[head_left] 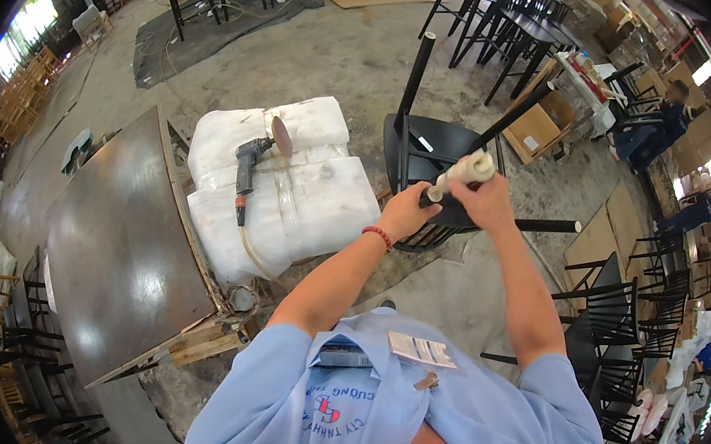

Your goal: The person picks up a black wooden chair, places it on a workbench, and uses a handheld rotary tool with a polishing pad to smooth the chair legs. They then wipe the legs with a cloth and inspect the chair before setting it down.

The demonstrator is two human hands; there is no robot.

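Note:
A black wooden chair point(425, 140) is turned over in front of me, its legs pointing up and outward. My left hand point(407, 211) is closed around the end of a dark chair leg point(427, 197). Just right of it, my right hand point(484, 201) grips a cream-coloured roll point(466, 172) that looks like wrapping material. The roll lies right beside the leg end; whether it is wound onto it, I cannot tell. Left of the chair, an angled power sander point(249, 162) with a round brown disc and a hose rests on a white wrapped bundle point(319, 195).
A large dark board point(126, 244) stands at the left. Black bar chairs point(515, 14) are at the far right, near a wooden crate point(535, 129). More black chairs point(613, 317) stand at the lower right. People point(659, 128) work along the right side.

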